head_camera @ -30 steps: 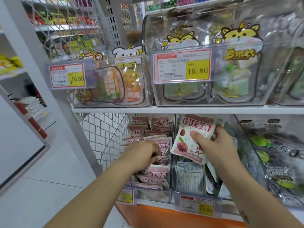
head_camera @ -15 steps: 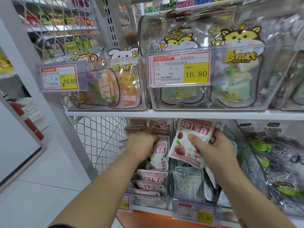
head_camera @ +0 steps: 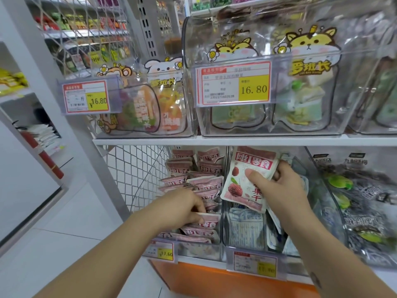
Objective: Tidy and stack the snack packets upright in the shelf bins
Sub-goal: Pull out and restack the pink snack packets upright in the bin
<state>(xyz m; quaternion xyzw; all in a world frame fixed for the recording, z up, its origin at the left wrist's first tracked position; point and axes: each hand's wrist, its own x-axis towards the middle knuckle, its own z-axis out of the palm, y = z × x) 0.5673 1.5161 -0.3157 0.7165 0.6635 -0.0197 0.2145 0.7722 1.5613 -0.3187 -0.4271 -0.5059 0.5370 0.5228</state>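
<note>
On the lower shelf a clear bin (head_camera: 199, 250) holds several pink snack packets (head_camera: 206, 183), some upright at the back, others leaning forward. My left hand (head_camera: 182, 208) reaches into this bin and its fingers curl over the top of a pink packet (head_camera: 209, 221) near the front. My right hand (head_camera: 277, 188) grips a pink-and-white packet with a red berry picture (head_camera: 242, 177), thumb across its face, held upright over the neighbouring bin (head_camera: 247, 233) of pale blue-white packets.
The upper shelf (head_camera: 236, 141) carries clear bins of cartoon-printed sweet bags with yellow 16.80 price tags (head_camera: 234, 83). A bin of dark packets with green fruit (head_camera: 361, 207) sits at the right. A white wire mesh panel (head_camera: 137, 175) closes the shelf's left end. Price tags (head_camera: 254, 263) hang on the lower shelf edge.
My left hand has dropped from the upper pink packets down to a packet near the front of the bin. My right hand keeps hold of the berry packet in about the same place.
</note>
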